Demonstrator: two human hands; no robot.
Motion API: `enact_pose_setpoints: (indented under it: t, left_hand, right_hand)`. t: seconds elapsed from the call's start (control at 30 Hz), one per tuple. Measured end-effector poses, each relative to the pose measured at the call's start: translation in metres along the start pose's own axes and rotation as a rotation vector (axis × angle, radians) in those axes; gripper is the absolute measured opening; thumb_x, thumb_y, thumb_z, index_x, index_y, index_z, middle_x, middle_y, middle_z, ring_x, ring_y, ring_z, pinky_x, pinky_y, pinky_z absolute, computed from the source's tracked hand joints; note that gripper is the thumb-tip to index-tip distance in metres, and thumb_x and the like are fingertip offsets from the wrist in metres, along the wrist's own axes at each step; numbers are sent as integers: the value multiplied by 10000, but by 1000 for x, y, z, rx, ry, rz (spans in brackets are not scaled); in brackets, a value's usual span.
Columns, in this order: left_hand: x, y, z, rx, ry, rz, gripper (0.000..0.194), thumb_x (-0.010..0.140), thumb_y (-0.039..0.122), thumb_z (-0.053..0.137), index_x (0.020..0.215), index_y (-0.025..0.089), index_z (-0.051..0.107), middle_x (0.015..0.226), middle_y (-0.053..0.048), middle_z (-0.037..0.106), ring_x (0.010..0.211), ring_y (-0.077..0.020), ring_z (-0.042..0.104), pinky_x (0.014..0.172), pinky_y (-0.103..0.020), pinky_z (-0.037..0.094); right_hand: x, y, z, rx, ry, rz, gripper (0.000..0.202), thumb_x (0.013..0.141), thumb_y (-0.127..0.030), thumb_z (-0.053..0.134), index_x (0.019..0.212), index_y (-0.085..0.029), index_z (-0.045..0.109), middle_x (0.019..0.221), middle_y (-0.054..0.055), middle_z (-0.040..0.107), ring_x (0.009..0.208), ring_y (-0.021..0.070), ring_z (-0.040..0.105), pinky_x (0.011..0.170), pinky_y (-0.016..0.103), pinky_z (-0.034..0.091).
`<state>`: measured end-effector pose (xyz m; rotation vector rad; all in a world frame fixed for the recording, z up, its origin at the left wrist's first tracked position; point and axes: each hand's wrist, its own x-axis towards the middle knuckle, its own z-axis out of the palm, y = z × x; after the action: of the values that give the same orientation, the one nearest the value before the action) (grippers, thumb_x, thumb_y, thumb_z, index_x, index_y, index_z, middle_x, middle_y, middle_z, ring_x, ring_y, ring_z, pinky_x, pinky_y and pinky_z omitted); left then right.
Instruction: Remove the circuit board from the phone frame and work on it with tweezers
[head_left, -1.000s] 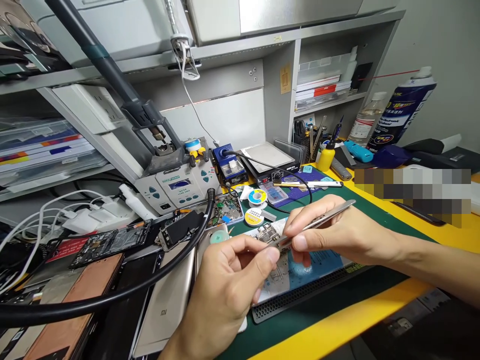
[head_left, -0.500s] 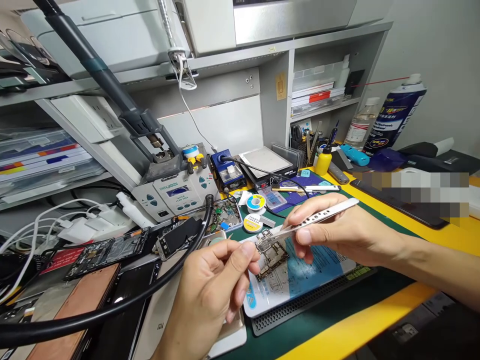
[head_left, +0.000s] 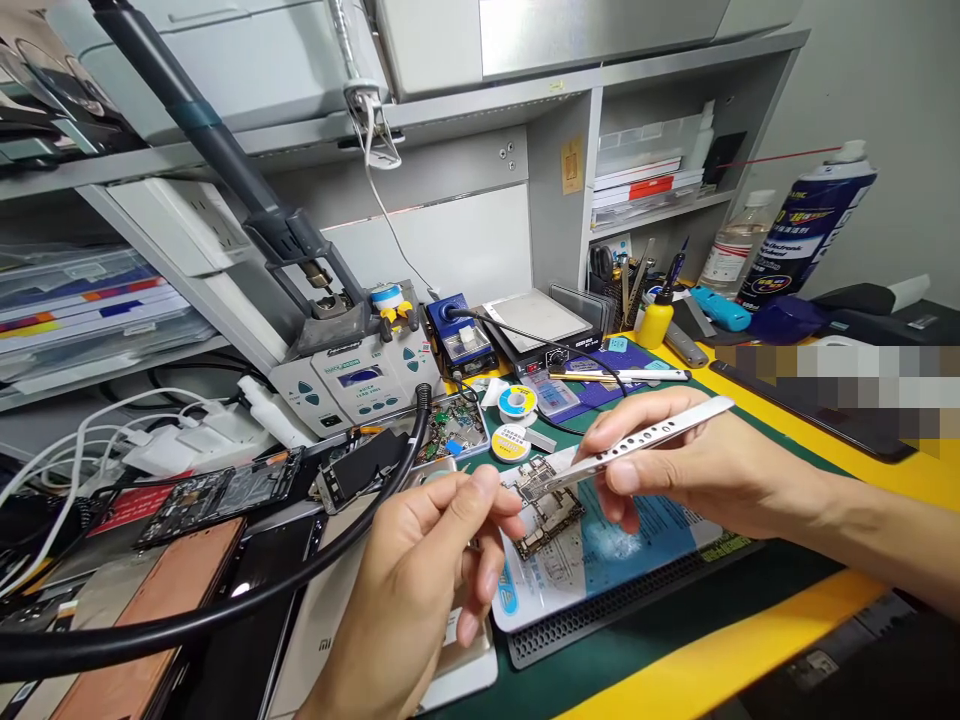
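Observation:
A pair of silver tweezers [head_left: 651, 438] with a row of holes is gripped between the thumb and fingers of my right hand [head_left: 660, 465]. Its tips point left, over the upper part of a bare phone circuit board [head_left: 551, 520]. That board lies on a blue and white printed flat case or sheet [head_left: 630, 540]. My left hand [head_left: 431, 560] is at the board's left edge, thumb and index finger brought together and the other fingers curled. Whether anything small is pinched there is hidden, and I cannot tell if the fingertips touch the board.
A soldering station [head_left: 360, 380] stands behind, its thick black cable [head_left: 300, 595] arching across the left foreground over several phones. Solder spools [head_left: 517, 402], a tray of boards [head_left: 454, 425] and a yellow bottle [head_left: 655, 322] sit beyond my hands. A spray can [head_left: 806, 235] stands at right.
The view has shifted slightly. My left thumb has drawn a little up and left from the board. The tweezers remain in my right hand above the board, which stays on the case.

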<state>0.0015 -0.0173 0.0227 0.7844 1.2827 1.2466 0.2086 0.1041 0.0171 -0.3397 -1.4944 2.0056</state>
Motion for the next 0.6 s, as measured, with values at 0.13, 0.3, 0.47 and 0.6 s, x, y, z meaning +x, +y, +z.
enact_pose_setpoints:
  t: [0.13,0.3,0.47,0.6]
  left_hand:
    - [-3,0,-1,-3,-127,-29,313,856,436,722,907,128,741,576,-2,602,361,-22,391,337,-125,278]
    - [-3,-1,-2,-2,-127,-38,229,829,354,737,891,134,732,557,-1,602,339,-15,378,350,-133,258]
    - [0,-2,-4,32,-139,-32,323,800,454,773,879,147,712,529,23,569,337,-21,365,337,-137,258]
    - [-2,-3,-3,90,-141,-19,332,833,489,749,832,166,674,508,49,518,367,-24,351,350,-135,272]
  right_hand:
    - [0,2,-2,-16,-5,0,163,793,-160,840,941,-225,822,762,51,776,636,179,736,554,262,616]
    - [-1,7,-7,-47,0,17,187,784,-163,841,951,-242,822,829,64,787,637,195,731,558,297,618]
    - [-4,10,-9,-73,14,31,195,775,-165,843,945,-259,822,860,67,791,643,211,731,557,320,617]
    - [-4,10,-7,-66,13,41,193,770,-157,844,936,-254,825,848,69,790,641,213,732,559,324,621]
